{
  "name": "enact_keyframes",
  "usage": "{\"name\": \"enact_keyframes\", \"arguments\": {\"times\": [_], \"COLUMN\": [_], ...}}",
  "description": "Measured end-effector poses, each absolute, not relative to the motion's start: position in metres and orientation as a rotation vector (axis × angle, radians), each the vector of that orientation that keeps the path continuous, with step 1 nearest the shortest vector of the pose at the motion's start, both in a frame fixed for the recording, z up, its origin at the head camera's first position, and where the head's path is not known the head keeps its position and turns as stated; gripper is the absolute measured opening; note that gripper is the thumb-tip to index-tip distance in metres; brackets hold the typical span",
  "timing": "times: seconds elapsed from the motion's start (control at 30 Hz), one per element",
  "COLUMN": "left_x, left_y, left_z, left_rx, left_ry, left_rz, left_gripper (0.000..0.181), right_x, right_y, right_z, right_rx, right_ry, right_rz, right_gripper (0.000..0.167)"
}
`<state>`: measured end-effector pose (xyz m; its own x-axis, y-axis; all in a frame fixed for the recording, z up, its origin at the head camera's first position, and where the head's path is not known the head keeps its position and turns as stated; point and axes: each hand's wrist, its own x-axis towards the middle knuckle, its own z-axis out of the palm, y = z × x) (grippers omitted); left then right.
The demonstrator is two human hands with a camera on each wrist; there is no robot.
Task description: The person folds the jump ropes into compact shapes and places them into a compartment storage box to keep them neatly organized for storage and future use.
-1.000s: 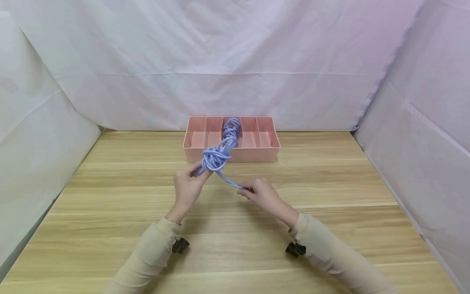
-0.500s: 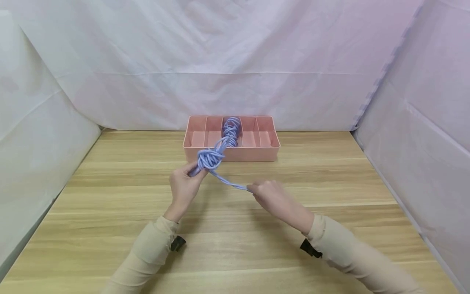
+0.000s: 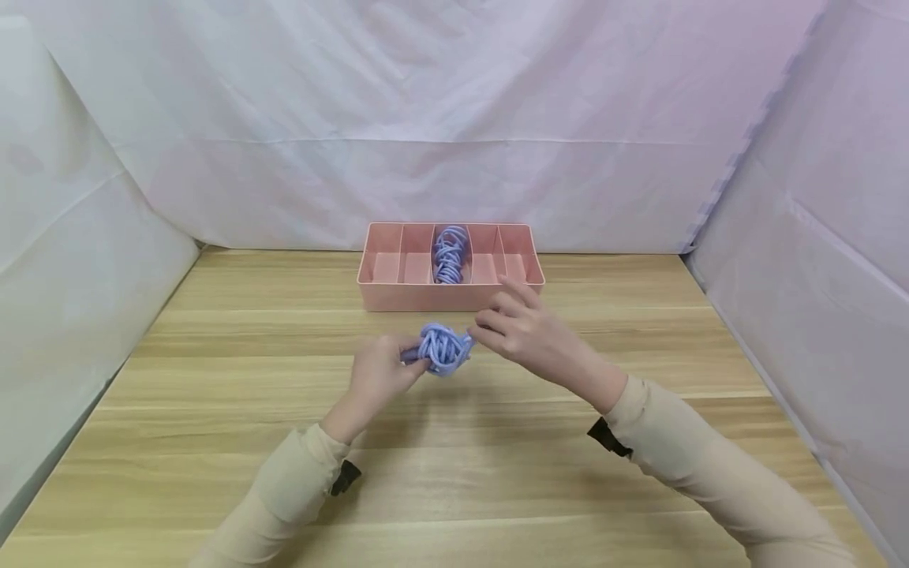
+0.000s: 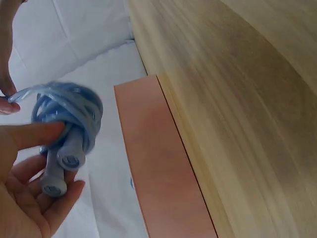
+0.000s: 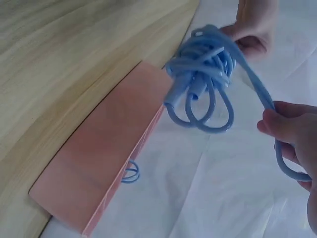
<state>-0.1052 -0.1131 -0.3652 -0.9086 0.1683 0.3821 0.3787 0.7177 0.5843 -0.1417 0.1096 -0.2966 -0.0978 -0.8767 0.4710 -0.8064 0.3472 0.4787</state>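
A blue jump rope [image 3: 443, 349] is wound into a bundle around its two handles, above the table in front of the box. My left hand [image 3: 379, 375] grips it by the handles; in the left wrist view both handle ends [image 4: 71, 157] point out between thumb and fingers. On the other side, my right hand [image 3: 536, 341] pinches a doubled strand [image 5: 257, 84] that leads off the bundle, as the right wrist view shows. Loops of rope hang past the far ends of the handles there. Another coiled blue rope [image 3: 450, 256] lies in the box's middle compartment.
A pink divided box [image 3: 454, 298] stands near the back edge of the wooden table [image 3: 234, 347]. White cloth [image 3: 454, 102] hangs behind the table and along both sides.
The bundle has moved right and nearer to me, clear of the box's front edge. My right hand first pulled the strand out rightward, then swung forward and up beside the bundle.
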Motion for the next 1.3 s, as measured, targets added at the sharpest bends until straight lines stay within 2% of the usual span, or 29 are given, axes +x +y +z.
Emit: {"name": "enact_keyframes", "arguments": {"times": [0.17, 0.37, 0.53, 0.7, 0.8, 0.93, 1.0, 1.17, 1.3], "left_x": [-0.104, -0.105, -0.103, -0.100, -0.098, -0.095, -0.094, -0.093, -0.092], "left_y": [-0.115, -0.118, -0.115, -0.113, -0.111, -0.108, -0.106, -0.103, -0.102], "left_z": [-0.367, -0.375, -0.382, -0.388, -0.391, -0.394, -0.395, -0.395, -0.394], "left_rx": [-0.654, -0.778, -0.756, -0.640, -0.549, -0.404, -0.310, -0.049, -0.011], "left_ry": [-2.621, -2.558, -2.351, -2.196, -2.146, -2.065, -2.001, -1.770, -1.579], "left_rz": [-1.129, -1.752, -2.205, -2.470, -2.587, -2.755, -2.849, -3.061, -3.210], "left_gripper": [0.015, 0.019, 0.025, 0.026, 0.029, 0.038, 0.038, 0.041, 0.042], "right_x": [-0.156, -0.165, -0.164, -0.157, -0.154, -0.152, -0.152, -0.150, -0.150], "right_y": [0.107, 0.108, 0.105, 0.096, 0.091, 0.086, 0.083, 0.081, 0.083], "right_z": [-0.303, -0.317, -0.332, -0.340, -0.341, -0.341, -0.341, -0.344, -0.349], "right_rx": [1.559, 1.614, 1.237, 0.727, 0.486, 0.228, 0.150, 0.190, 0.309], "right_ry": [-1.976, -2.321, -2.471, -2.447, -2.435, -2.321, -2.210, -1.999, -1.886], "right_rz": [0.201, 0.987, 1.747, 2.348, 2.487, 2.545, 2.569, 2.589, 2.700], "right_gripper": [0.022, 0.013, 0.011, 0.023, 0.026, 0.014, 0.016, 0.023, 0.030]}}
